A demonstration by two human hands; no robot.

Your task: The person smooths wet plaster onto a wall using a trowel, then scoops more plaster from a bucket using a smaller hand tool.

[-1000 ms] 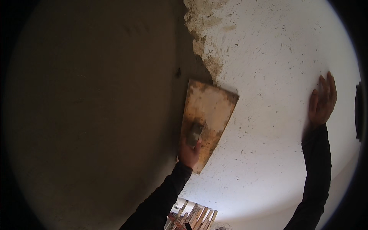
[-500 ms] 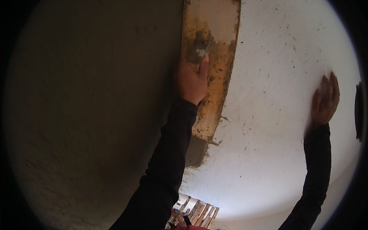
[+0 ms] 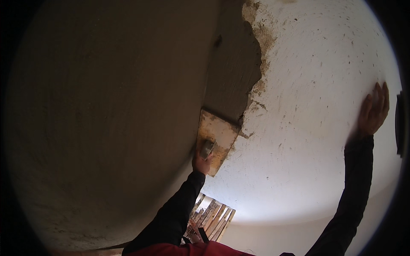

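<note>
My left hand is closed round the handle of a plastering float. Its plate is a worn, mortar-stained yellowish board, tilted, and lies against the wall near the lower end of the wet strip. Above it runs a band of dark grey mortar with a ragged right edge. To the right, my right hand rests with fingers stretched out on the white wall, holding nothing. The float's underside is hidden.
A broad dark plastered wall face fills the left side, meeting the mortar band along a corner. Crumbly brown patches border the band. Wooden slats show low down behind my left arm. A dark object stands at the far right rim.
My left hand has brought the float down the wall, uncovering the mortar band above. The float looks smaller and more tilted. My right hand has shifted slightly right within the picture.
</note>
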